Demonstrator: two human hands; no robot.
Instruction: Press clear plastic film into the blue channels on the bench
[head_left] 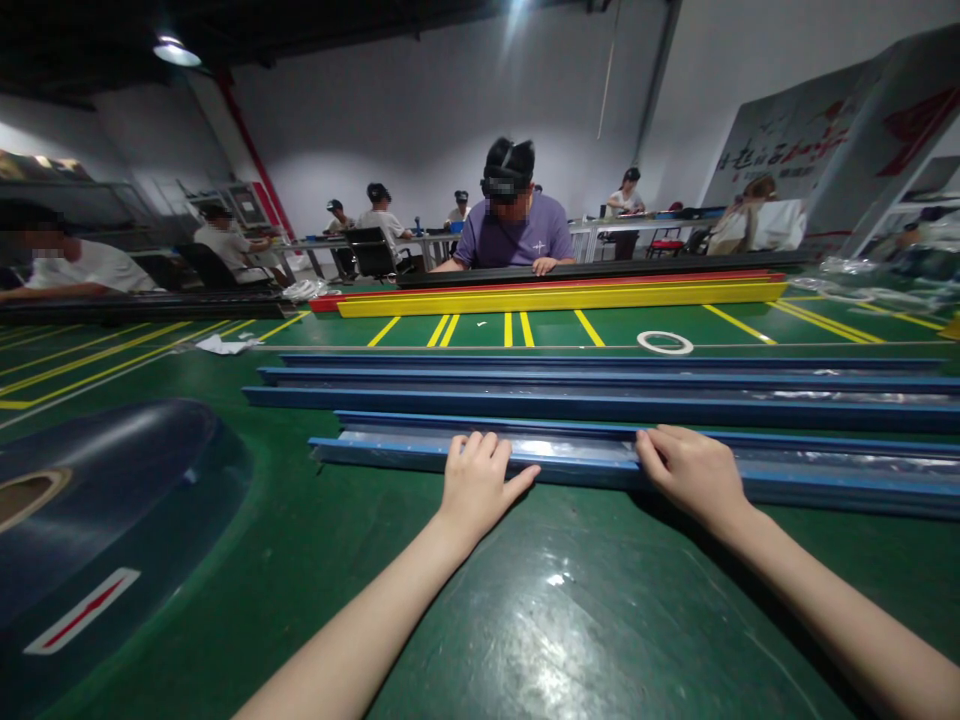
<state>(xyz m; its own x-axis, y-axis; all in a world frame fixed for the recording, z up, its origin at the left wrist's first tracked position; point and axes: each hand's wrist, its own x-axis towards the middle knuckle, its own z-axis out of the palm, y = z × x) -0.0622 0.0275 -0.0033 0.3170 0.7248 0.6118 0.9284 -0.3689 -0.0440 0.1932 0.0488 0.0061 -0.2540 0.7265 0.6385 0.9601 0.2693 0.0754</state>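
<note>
A long blue channel profile lies across the green table in front of me, with shiny clear film along its inside. My left hand rests over the channel's near wall, its fingers reaching inside and its thumb spread out to the right. Further right, my right hand is at the same channel with fingers curled and thumb close to the index finger by the near rim. Whatever is between those fingertips is too small to make out.
More blue profiles lie parallel just beyond. A large dark-blue film roll is at the left. Further off are a white tape ring, a yellow profile, a red one, and a co-worker in purple across the table.
</note>
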